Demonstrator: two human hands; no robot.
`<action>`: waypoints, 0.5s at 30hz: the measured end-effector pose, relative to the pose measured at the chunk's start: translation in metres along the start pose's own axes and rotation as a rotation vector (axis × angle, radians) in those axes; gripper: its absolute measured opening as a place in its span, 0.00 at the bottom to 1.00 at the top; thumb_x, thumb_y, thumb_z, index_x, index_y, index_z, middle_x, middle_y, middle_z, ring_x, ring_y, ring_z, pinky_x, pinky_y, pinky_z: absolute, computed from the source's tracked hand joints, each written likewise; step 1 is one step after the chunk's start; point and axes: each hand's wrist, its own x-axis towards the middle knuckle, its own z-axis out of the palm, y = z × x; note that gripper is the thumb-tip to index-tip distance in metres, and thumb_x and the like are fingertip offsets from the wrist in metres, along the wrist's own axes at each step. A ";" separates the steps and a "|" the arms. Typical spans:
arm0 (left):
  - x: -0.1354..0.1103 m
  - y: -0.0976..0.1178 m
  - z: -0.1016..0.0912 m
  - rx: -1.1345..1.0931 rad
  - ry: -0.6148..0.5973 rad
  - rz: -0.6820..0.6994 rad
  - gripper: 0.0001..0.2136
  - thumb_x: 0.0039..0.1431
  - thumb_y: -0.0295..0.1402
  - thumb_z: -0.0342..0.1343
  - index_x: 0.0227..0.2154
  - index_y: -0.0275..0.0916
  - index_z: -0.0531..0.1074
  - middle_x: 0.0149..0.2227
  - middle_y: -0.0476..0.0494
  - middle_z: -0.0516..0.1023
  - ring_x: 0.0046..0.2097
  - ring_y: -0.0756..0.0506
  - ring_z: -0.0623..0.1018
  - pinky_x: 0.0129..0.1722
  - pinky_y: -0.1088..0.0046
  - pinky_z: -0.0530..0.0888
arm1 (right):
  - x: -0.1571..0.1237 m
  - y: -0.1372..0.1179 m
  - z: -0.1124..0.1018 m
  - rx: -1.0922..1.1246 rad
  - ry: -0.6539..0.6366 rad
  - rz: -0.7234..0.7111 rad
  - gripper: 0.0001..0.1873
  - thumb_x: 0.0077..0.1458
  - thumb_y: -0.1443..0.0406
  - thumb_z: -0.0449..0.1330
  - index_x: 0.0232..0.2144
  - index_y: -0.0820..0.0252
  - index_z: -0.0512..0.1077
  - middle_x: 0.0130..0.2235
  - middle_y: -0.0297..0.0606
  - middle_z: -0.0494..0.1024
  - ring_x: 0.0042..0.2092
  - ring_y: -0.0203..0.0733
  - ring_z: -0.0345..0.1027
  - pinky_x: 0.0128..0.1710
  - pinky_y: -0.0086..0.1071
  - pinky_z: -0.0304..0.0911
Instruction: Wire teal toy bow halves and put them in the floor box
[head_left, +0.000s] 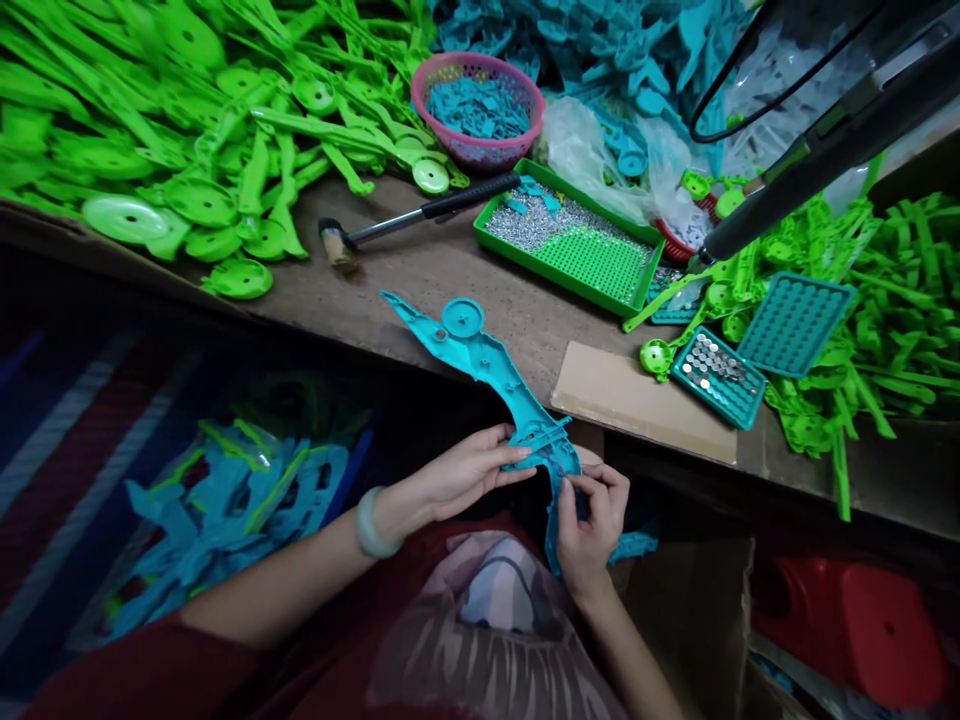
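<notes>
A long, curved blue plastic shell (487,358) with a round disc near its far end slants across in front of my lap. Its far end reaches over the table edge. My left hand (469,470) is closed on its near part, thumb on top and fingers at the side. A thin blue strip lies crosswise on the shell there. At the shell's near end, my right hand (592,520) pinches its edge between thumb and bent fingers. Whether a small piece is also in the right fingertips cannot be made out.
A hammer (390,226) lies on the table (315,310) beside a green tray (570,240) of small metal pieces. Green plastic parts (202,130) are heaped left and right. A pink basket (480,150), a cardboard sheet (637,400) and a black tool (825,140) overhead are also near.
</notes>
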 end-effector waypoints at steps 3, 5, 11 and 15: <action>-0.001 -0.002 0.002 0.007 0.015 0.024 0.19 0.52 0.32 0.67 0.47 0.37 0.72 0.54 0.38 0.75 0.60 0.37 0.71 0.58 0.59 0.72 | 0.001 -0.001 -0.002 0.078 -0.075 0.090 0.05 0.61 0.71 0.57 0.33 0.59 0.70 0.39 0.38 0.65 0.43 0.41 0.64 0.43 0.37 0.63; -0.002 -0.004 0.003 0.028 0.030 0.039 0.19 0.52 0.33 0.68 0.46 0.37 0.72 0.53 0.39 0.75 0.59 0.37 0.72 0.58 0.59 0.72 | 0.001 0.000 -0.003 0.107 -0.114 0.135 0.05 0.61 0.70 0.57 0.31 0.59 0.69 0.39 0.38 0.64 0.44 0.42 0.64 0.45 0.38 0.62; -0.001 -0.011 0.004 0.118 0.063 0.098 0.20 0.53 0.36 0.67 0.46 0.37 0.69 0.53 0.40 0.75 0.57 0.39 0.74 0.57 0.60 0.72 | 0.001 0.002 -0.012 0.083 -0.252 0.124 0.06 0.61 0.66 0.57 0.30 0.59 0.70 0.42 0.40 0.65 0.49 0.47 0.62 0.50 0.45 0.57; -0.002 -0.010 0.004 0.126 0.044 0.099 0.20 0.53 0.38 0.67 0.45 0.37 0.69 0.52 0.39 0.76 0.56 0.39 0.75 0.56 0.61 0.73 | 0.005 0.003 -0.015 0.067 -0.276 0.128 0.07 0.62 0.65 0.57 0.31 0.59 0.70 0.44 0.40 0.65 0.50 0.47 0.60 0.50 0.43 0.56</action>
